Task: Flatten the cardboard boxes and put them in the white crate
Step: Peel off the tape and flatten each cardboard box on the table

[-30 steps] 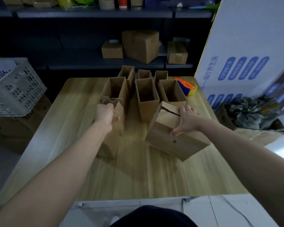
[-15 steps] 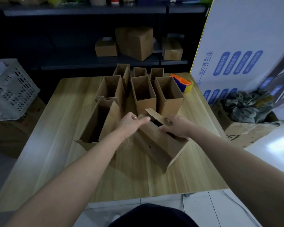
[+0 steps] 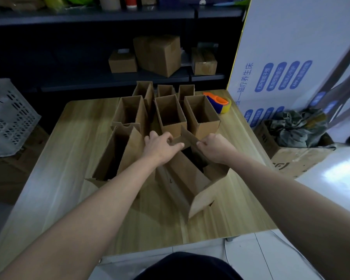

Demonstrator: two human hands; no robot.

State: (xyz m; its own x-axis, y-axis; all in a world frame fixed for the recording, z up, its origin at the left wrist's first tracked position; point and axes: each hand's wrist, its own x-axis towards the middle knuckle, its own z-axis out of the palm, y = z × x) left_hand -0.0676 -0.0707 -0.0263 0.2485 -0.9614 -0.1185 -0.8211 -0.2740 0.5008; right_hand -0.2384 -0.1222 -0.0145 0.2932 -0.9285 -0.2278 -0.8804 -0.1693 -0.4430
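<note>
A brown cardboard box (image 3: pixel 187 178) lies on its side in the middle of the wooden table (image 3: pixel 75 142), its open end facing away from me. My left hand (image 3: pixel 160 145) and my right hand (image 3: pixel 214 147) both pinch the raised flap at that far end. A second box (image 3: pixel 119 156) lies tipped over to the left, its open mouth toward me. Several upright open boxes (image 3: pixel 170 116) stand in rows behind. The white crate (image 3: pixel 8 118) sits off the table at the left edge of view.
An orange, blue and yellow tape dispenser (image 3: pixel 218 102) rests at the table's far right corner. Dark shelves behind hold closed cardboard boxes (image 3: pixel 157 54). A large white printed carton (image 3: pixel 291 57) stands at the right, with a box of crumpled cloth (image 3: pixel 295 136) on the floor.
My left hand let go of the left box, which tipped onto its side, and moved over to the middle box. Both hands now grip that box's far flap.
</note>
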